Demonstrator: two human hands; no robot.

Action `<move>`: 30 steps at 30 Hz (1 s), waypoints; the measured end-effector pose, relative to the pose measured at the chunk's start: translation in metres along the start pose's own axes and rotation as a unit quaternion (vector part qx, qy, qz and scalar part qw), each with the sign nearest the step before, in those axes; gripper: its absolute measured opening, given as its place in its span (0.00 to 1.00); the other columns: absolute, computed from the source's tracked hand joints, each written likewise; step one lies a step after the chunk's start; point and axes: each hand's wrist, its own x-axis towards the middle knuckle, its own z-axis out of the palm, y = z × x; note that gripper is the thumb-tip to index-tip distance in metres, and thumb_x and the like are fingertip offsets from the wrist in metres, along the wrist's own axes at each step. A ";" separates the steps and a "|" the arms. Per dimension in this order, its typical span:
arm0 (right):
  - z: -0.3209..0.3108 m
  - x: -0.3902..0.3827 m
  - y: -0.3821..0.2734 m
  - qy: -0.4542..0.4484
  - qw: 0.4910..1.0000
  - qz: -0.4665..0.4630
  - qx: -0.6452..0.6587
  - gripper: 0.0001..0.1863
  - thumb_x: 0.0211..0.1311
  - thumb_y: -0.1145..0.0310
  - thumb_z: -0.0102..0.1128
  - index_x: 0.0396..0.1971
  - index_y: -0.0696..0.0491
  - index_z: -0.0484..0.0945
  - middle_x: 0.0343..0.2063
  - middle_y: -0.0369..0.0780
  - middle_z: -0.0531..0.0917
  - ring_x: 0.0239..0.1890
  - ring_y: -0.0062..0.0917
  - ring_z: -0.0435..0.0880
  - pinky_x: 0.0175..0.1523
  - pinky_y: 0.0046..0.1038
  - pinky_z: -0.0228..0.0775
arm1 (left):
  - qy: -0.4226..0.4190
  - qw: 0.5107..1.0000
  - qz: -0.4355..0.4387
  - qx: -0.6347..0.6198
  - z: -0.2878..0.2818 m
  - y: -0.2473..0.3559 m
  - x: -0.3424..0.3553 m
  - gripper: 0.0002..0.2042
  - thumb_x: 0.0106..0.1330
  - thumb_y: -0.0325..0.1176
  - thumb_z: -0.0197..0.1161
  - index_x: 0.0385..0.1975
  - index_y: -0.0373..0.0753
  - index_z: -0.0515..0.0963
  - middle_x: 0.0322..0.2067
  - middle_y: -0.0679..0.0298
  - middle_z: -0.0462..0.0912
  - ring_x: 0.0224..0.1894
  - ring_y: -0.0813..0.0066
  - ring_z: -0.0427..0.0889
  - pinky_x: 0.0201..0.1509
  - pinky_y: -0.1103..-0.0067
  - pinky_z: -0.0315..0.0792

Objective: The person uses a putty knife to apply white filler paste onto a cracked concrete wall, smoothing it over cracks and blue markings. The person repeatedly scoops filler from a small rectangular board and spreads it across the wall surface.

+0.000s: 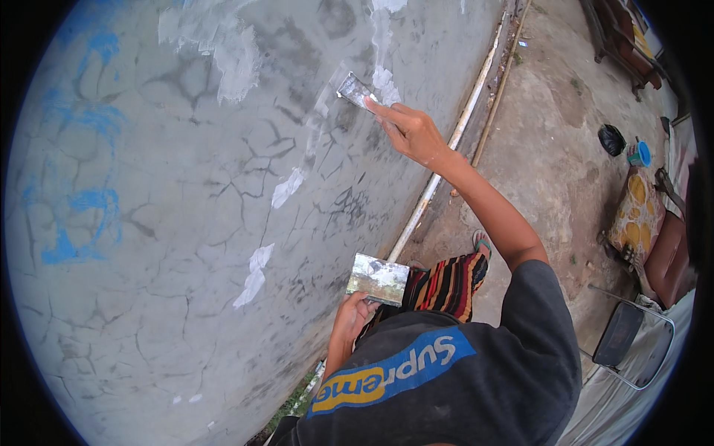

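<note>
My right hand (418,135) grips a putty knife (352,88), its blade on or very close to the grey cracked wall (186,163), where a pale smear runs down beside it. White filler patches (253,272) mark the wall in several places. Low by my waist, my left hand (348,321) holds a rectangular board (376,271) smeared with white material. Blue paint marks (82,223) show on the wall at the far left.
A white pipe (465,111) runs along the wall's base. On the stained concrete floor (535,134) to the right are a black bag (611,140), a blue container (639,154), a patterned cushion (631,212), worn brown furniture (616,33) and a metal chair (625,334).
</note>
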 end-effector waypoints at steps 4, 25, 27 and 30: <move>-0.036 -0.011 -0.007 -0.045 0.998 0.017 -0.043 0.26 0.60 0.78 0.58 0.59 0.43 0.75 0.18 0.42 0.72 0.18 0.28 0.68 0.27 0.30 0.65 | 0.019 1.000 0.009 -0.002 -0.002 -0.001 -0.003 0.18 0.63 0.24 0.51 0.54 0.29 0.67 0.51 0.52 0.76 0.53 0.59 0.78 0.57 0.62 0.73; -0.063 -0.096 -0.024 0.011 0.785 0.428 0.449 0.27 0.68 0.67 0.55 0.66 0.49 0.64 0.22 0.34 0.75 0.14 0.12 0.66 0.17 0.15 0.57 | -0.023 1.000 0.005 -0.018 -0.010 0.007 0.002 0.19 0.62 0.23 0.51 0.54 0.26 0.66 0.53 0.49 0.75 0.54 0.56 0.77 0.58 0.61 0.73; -0.058 -0.137 -0.030 0.072 0.687 0.477 0.544 0.28 0.69 0.64 0.53 0.67 0.47 0.59 0.24 0.33 0.73 0.15 0.13 0.68 0.17 0.14 0.59 | -0.021 1.000 0.007 -0.017 -0.003 0.004 0.006 0.19 0.62 0.24 0.51 0.54 0.26 0.66 0.53 0.49 0.75 0.54 0.56 0.77 0.58 0.62 0.74; -0.051 -0.188 -0.035 0.095 0.573 0.521 0.625 0.23 0.72 0.61 0.48 0.64 0.46 0.59 0.29 0.35 0.73 0.18 0.14 0.69 0.17 0.15 0.61 | -0.038 0.999 0.021 -0.017 0.010 0.004 0.011 0.19 0.62 0.23 0.51 0.54 0.26 0.66 0.52 0.49 0.76 0.54 0.56 0.77 0.57 0.63 0.74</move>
